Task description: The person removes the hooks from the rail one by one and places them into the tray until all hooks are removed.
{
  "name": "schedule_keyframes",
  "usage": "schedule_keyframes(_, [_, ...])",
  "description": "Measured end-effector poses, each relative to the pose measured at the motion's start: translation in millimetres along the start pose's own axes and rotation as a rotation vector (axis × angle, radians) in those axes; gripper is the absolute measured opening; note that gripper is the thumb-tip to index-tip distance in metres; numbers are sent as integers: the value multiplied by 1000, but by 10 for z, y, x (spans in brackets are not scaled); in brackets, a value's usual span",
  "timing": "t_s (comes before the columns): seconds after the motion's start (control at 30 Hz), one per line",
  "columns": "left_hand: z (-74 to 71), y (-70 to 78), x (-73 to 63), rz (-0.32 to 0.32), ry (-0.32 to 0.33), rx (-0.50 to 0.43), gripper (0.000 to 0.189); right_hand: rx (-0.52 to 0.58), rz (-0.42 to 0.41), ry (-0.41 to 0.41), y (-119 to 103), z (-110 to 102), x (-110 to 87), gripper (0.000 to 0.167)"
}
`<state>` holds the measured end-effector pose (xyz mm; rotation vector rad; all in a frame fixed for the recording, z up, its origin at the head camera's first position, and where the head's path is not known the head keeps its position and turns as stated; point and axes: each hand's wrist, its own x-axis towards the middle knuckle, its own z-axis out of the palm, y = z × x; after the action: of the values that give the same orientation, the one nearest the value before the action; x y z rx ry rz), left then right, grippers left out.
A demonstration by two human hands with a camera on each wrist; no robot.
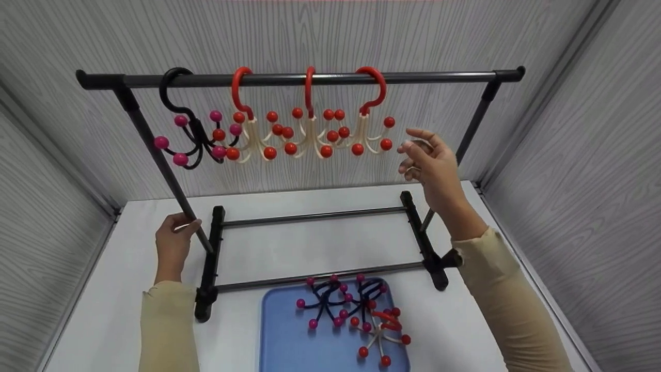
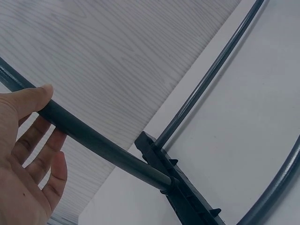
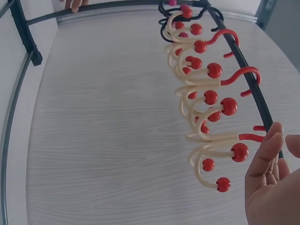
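Observation:
My left hand [image 1: 172, 245] pinches the left upright post [image 1: 162, 168] of a dark garment rack low down, thumb on one side and fingers on the other. My right hand [image 1: 439, 173], holding nothing, is raised with loosely bent fingers, just right of the nearest hanging hanger. From the top rail [image 1: 439, 77] hang a black multi-arm hanger [image 1: 196, 134] with mostly pink balls and three cream ones with red hooks and red balls: one left [image 1: 252, 137], one in the middle [image 1: 311, 134], one right [image 1: 364, 132]. In the right wrist view, the right fingers overlap the rail [image 3: 248, 75].
A blue tray [image 1: 289, 336] lies in front of the rack's lower bars [image 1: 310, 280]. On it are two black hangers with pink balls, one left [image 1: 324, 299] and one right [image 1: 365, 294], plus a cream hanger [image 1: 380, 336] with a red hook. Grey wood-patterned walls surround the white table [image 1: 103, 299].

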<state>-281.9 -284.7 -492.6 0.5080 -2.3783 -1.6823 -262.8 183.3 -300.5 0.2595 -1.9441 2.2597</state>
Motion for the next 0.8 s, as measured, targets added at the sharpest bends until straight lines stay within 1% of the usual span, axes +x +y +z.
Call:
schedule_keyframes(0.13, [0, -45, -27, -9, 8, -11, 39, -69, -21, -28, -123, 38, 166, 31])
schedule_keyframes(0.23, [13, -66, -26, -9, -1, -19, 40, -131, -22, -36, -211, 81, 267, 37])
schedule_keyframes(0.37, [7, -56, -12, 0, 3, -7, 41, -209, -8, -49, -282, 174, 385, 43])
schedule_keyframes(0.5, [-28, -31, 10, 2, 21, 7, 40, -238, -12, -66, -307, 280, 491, 46])
schedule_keyframes(0.57, [-42, -22, 25, 4, 23, 0, 40, -245, -19, -69, -313, 324, 530, 45])
schedule_keyframes(0.67, [-43, -21, 42, 1, 9, 5, 40, -276, -26, -67, -316, 375, 564, 42])
schedule_keyframes(0.8, [-4, -10, 65, 10, 3, 2, 40, -326, -42, -63, -321, 409, 579, 36])
